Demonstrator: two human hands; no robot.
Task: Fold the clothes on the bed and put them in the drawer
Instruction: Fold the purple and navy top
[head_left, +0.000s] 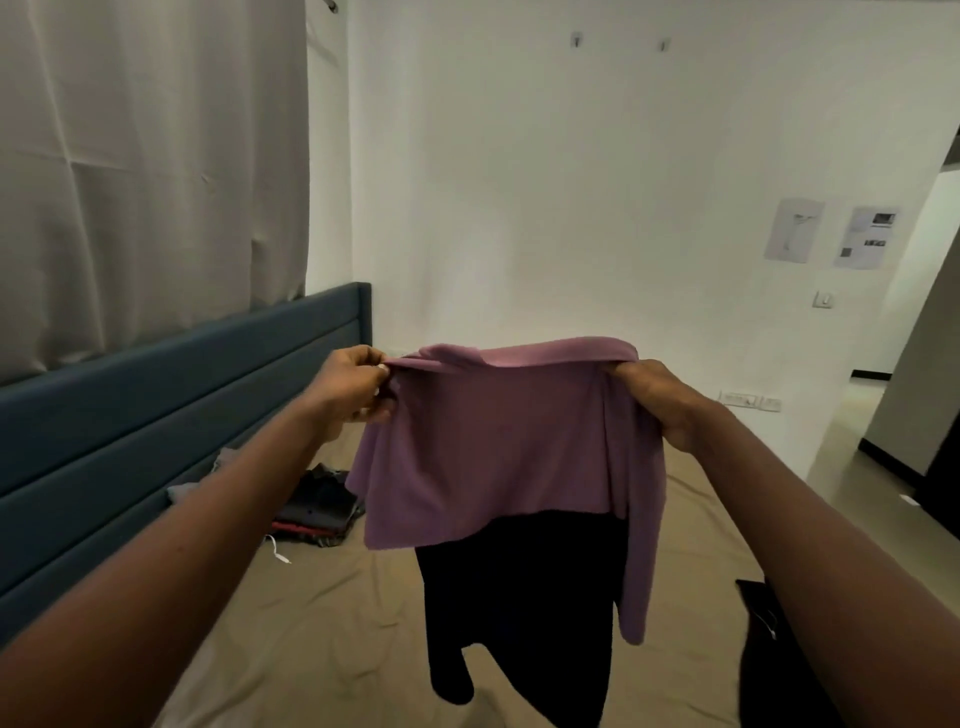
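A purple long-sleeved top (493, 447) hangs in the air above the bed (322, 623), held up by its upper edge. My left hand (353, 389) pinches its left shoulder and my right hand (660, 400) grips its right shoulder. One purple sleeve dangles down on the right side. A black garment (519, 613) lies on the bed behind and below the top, partly hidden by it. A small pile of dark clothes (322, 509) lies on the bed near the headboard.
A blue padded headboard (156, 415) runs along the left, under a pale curtain (145, 156). Another black item (758, 649) lies at the bed's right edge. White walls stand behind, with a doorway (904, 405) at the right. No drawer is in view.
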